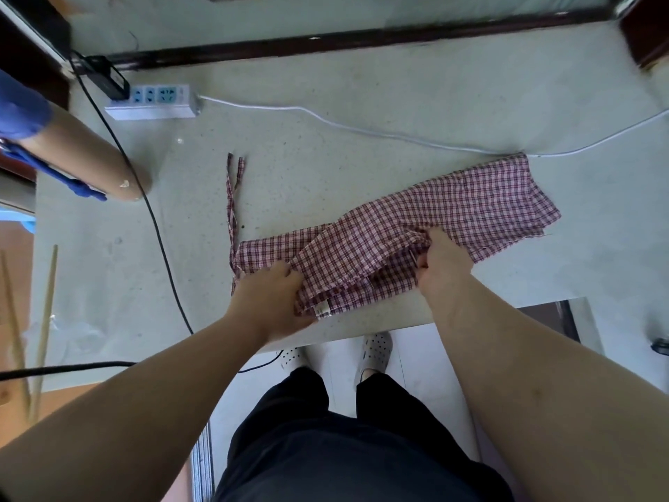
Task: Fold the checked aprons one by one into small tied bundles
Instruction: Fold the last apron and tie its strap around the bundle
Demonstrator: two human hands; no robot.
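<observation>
One checked apron [416, 226] lies at the counter's [325, 168] near edge. The left hand [269, 302] grips its near-left fold; the right hand [440, 262] pinches its middle.

Soft, even light is falling across the pale worktop [325, 168], leaving only faint, diffuse shadows along the edges of the checked apron [452, 211], whose pattern is reading fairly sharp. A dull sheen is showing below the power strip [152, 101]. The wide lens is bowing the dark rail [362, 41] at the far edge and stretching the forearms [108, 411] toward the lower corners. At the left, the cardboard tube [83, 154] and wooden sticks [43, 331] are showing blurred.
</observation>
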